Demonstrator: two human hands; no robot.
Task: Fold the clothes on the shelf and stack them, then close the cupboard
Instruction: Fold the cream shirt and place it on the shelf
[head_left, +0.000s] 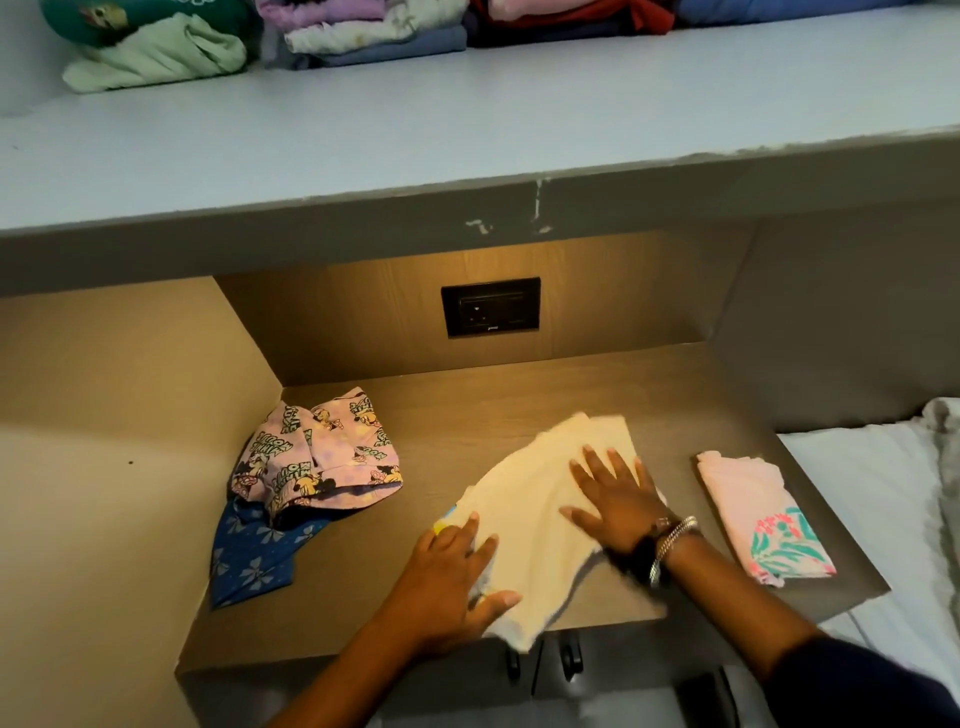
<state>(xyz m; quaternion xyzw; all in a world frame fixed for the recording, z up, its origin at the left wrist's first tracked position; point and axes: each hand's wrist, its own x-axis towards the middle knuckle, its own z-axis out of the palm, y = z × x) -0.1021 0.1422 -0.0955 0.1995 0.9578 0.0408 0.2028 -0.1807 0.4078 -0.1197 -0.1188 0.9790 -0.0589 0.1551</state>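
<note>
A cream garment (535, 525) lies on the wooden shelf (363, 582), its lower corner hanging over the front edge. My left hand (452, 577) rests flat on its left edge with fingers spread. My right hand (615, 493) presses flat on its upper right part, fingers apart, bracelets on the wrist. To the left lie a crumpled pink cartoon-print garment (317, 457) and a blue bow-print garment (249, 556) partly under it. A folded pink garment with a green floral print (758, 514) lies at the right.
A black wall socket (491, 306) sits in the back panel. Above, a pale blue shelf (467, 119) carries folded piles of clothes (363, 31). White bedding (893, 519) lies at the right. Dark cupboard handles (569, 657) show below the shelf's front edge.
</note>
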